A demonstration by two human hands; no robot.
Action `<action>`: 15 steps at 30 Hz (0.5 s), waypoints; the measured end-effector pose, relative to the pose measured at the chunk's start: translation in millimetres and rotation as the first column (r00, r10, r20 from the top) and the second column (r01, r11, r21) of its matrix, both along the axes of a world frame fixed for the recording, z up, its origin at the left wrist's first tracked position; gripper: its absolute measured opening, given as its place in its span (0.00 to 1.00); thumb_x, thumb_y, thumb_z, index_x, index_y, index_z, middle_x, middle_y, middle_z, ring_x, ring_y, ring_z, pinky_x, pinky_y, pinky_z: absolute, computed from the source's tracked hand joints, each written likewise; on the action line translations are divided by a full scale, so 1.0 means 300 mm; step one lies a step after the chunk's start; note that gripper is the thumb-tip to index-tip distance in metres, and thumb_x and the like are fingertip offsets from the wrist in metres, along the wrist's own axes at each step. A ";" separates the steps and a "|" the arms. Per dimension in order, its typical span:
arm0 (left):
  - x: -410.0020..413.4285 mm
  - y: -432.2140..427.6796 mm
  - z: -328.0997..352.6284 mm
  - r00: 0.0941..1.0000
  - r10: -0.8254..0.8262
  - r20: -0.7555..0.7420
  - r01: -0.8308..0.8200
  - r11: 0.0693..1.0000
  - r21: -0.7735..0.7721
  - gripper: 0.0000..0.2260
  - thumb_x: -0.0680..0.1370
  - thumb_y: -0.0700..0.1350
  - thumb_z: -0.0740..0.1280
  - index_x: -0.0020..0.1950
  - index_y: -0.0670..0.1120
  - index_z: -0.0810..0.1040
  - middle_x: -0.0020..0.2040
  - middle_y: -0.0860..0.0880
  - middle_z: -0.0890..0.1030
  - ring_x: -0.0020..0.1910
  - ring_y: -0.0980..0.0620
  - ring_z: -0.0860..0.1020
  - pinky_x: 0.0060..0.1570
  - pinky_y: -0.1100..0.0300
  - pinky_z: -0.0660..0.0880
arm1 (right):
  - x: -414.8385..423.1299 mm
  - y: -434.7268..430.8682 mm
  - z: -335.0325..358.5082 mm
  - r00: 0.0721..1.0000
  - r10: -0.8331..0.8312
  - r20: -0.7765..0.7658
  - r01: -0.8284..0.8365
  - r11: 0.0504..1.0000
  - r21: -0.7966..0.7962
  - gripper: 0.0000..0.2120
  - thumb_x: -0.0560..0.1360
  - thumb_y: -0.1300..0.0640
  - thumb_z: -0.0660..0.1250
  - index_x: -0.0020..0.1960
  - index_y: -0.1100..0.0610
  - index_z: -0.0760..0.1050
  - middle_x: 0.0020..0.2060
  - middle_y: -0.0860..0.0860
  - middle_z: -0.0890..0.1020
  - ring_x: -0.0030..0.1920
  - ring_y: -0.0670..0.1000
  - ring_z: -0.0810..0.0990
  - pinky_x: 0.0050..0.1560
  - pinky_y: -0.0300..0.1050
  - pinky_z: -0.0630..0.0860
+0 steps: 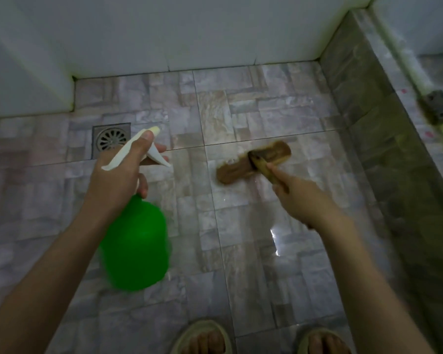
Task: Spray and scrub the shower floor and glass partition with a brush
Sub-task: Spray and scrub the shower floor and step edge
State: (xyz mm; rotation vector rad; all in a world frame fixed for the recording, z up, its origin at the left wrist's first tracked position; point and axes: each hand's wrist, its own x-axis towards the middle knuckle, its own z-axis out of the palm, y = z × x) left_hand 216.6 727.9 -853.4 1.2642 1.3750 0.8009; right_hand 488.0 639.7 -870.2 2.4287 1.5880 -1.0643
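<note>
Left grip (120, 172) clamped on a spray bottle (136, 246), right grip (299, 198) on a scrub brush (253, 162).
The left fingers curl round the green bottle's neck under the white trigger, its body hanging below. The brush's brown head lies just ahead of the right fingertips, on the wet shower floor (241, 264), right of the square drain (111, 140).
</note>
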 end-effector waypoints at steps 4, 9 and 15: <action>-0.041 -0.024 0.024 0.999 0.039 -0.028 -0.038 0.999 0.015 0.08 0.75 0.66 0.64 0.43 0.72 0.84 0.48 0.57 0.88 0.39 0.31 0.80 0.22 0.63 0.70 | -0.099 0.314 -0.103 0.990 0.138 0.012 -0.138 0.976 0.170 0.23 0.83 0.51 0.49 0.77 0.39 0.52 0.56 0.61 0.78 0.42 0.57 0.76 0.41 0.48 0.69; -0.101 -0.035 0.034 0.985 0.174 -0.001 -0.174 0.984 -0.040 0.09 0.83 0.58 0.63 0.49 0.65 0.83 0.53 0.51 0.88 0.31 0.48 0.78 0.22 0.63 0.70 | -0.172 0.041 -0.094 0.996 0.083 -0.027 -0.077 0.982 0.170 0.24 0.83 0.51 0.52 0.75 0.35 0.51 0.56 0.61 0.78 0.47 0.58 0.78 0.44 0.46 0.70; -0.175 -0.054 0.038 0.982 0.190 -0.018 -0.190 0.982 0.016 0.11 0.69 0.70 0.63 0.39 0.71 0.84 0.51 0.48 0.88 0.32 0.39 0.75 0.26 0.61 0.71 | -0.413 0.326 -0.179 0.963 0.267 -0.040 -0.250 0.938 0.242 0.28 0.82 0.55 0.50 0.73 0.29 0.45 0.42 0.56 0.77 0.35 0.53 0.72 0.37 0.46 0.68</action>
